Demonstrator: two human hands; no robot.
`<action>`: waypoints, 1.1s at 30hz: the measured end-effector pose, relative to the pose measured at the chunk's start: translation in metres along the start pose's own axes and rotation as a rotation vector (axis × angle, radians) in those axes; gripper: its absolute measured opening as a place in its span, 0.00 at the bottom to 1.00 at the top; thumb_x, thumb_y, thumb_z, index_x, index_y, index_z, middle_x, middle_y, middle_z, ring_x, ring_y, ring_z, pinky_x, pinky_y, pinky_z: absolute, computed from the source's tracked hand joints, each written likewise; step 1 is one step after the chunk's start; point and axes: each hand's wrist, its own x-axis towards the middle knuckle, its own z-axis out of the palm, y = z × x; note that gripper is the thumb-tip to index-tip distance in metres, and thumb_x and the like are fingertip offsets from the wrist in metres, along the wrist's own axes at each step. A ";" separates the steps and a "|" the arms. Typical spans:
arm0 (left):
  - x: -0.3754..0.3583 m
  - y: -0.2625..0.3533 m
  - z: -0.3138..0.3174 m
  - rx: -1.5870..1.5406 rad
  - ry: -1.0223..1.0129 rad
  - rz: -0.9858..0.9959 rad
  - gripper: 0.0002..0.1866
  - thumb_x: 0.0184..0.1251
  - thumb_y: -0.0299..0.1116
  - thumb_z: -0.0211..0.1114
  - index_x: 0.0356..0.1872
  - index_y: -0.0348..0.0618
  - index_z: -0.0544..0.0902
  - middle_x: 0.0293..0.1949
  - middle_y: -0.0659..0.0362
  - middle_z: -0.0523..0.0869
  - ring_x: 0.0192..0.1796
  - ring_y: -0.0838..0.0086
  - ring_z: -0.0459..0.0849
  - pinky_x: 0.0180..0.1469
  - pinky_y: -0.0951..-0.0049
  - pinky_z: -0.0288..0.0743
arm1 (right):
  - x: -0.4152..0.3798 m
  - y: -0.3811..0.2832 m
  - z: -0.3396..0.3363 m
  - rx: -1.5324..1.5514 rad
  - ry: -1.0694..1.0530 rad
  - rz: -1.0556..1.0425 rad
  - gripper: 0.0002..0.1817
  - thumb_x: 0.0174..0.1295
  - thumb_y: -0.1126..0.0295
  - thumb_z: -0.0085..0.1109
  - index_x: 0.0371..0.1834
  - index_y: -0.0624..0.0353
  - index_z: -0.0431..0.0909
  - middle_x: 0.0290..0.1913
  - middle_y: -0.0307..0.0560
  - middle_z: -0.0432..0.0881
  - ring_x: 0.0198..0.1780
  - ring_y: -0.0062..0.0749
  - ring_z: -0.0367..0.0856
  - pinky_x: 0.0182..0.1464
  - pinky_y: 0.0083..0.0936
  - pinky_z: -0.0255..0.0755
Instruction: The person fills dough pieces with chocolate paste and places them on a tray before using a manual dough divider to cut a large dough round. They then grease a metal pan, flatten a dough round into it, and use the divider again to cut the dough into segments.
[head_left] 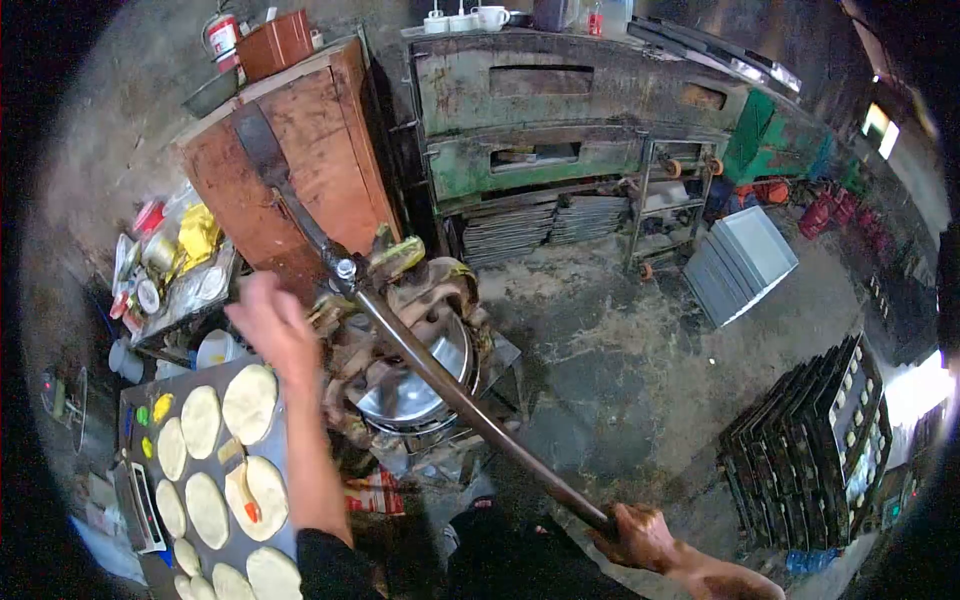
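My right hand point(640, 535) is closed round the lower end of a long metal bar point(440, 380). The bar slants up and left over a machine with a shiny round metal bowl point(415, 385) to a bolted joint at its far end. My left hand point(275, 325) is raised to the left of that joint, blurred, its fingers apart and nothing in them. Beneath my left forearm, flat dough rounds point(250, 403) lie on a grey table point(165, 385). A brush with an orange-tipped handle point(240, 480) rests on one round.
A reddish cabinet point(290, 150) stands beyond the machine. Green ovens point(540, 120) line the back, with stacked trays point(510, 228) below. A wheeled rack point(675, 200) and grey crates point(740, 265) are right of them. Black trays point(800, 450) stand at the lower right. A cluttered shelf point(180, 300) is left.
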 end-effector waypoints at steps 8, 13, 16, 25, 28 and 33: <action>-0.123 0.193 -0.056 -0.568 -0.971 1.523 0.14 0.56 0.40 0.62 0.30 0.37 0.79 0.30 0.55 0.83 0.38 0.63 0.85 0.69 0.50 0.60 | 0.016 0.010 0.010 0.185 -0.224 0.119 0.21 0.57 0.57 0.65 0.37 0.62 0.69 0.22 0.57 0.78 0.24 0.57 0.80 0.25 0.45 0.73; -0.176 0.208 -0.051 -0.551 -1.347 1.304 0.03 0.51 0.35 0.64 0.23 0.50 0.83 0.20 0.60 0.84 0.28 0.67 0.86 0.51 0.63 0.74 | 0.017 0.045 0.090 0.982 0.105 0.059 0.19 0.58 0.57 0.65 0.40 0.57 0.68 0.21 0.56 0.77 0.24 0.55 0.80 0.25 0.46 0.74; -0.148 0.203 -0.059 -0.524 -1.353 1.323 0.04 0.51 0.35 0.64 0.22 0.50 0.81 0.20 0.60 0.84 0.27 0.67 0.86 0.39 0.67 0.74 | 0.016 0.027 0.062 0.198 -0.105 0.054 0.20 0.60 0.54 0.63 0.39 0.58 0.68 0.20 0.57 0.78 0.19 0.55 0.78 0.20 0.43 0.73; -0.153 0.205 -0.047 -0.515 -1.310 1.376 0.07 0.56 0.36 0.59 0.28 0.46 0.82 0.21 0.61 0.84 0.29 0.67 0.86 0.39 0.66 0.76 | 0.025 0.038 0.056 0.196 -0.077 -0.046 0.21 0.55 0.56 0.67 0.39 0.59 0.70 0.23 0.51 0.79 0.21 0.47 0.80 0.21 0.37 0.73; -0.164 0.212 -0.047 -0.431 -1.451 1.242 0.08 0.56 0.38 0.60 0.24 0.48 0.83 0.23 0.62 0.86 0.30 0.68 0.87 0.42 0.65 0.77 | 0.026 0.049 0.080 -0.046 0.218 -0.238 0.19 0.53 0.62 0.66 0.40 0.60 0.70 0.21 0.50 0.78 0.20 0.43 0.80 0.24 0.39 0.73; -0.162 0.196 -0.049 -0.434 -1.078 1.271 0.08 0.49 0.39 0.65 0.25 0.47 0.79 0.22 0.64 0.82 0.31 0.70 0.85 0.42 0.69 0.72 | 0.034 0.034 0.049 0.417 -0.133 0.137 0.17 0.55 0.61 0.68 0.38 0.58 0.73 0.22 0.47 0.79 0.21 0.36 0.77 0.25 0.33 0.71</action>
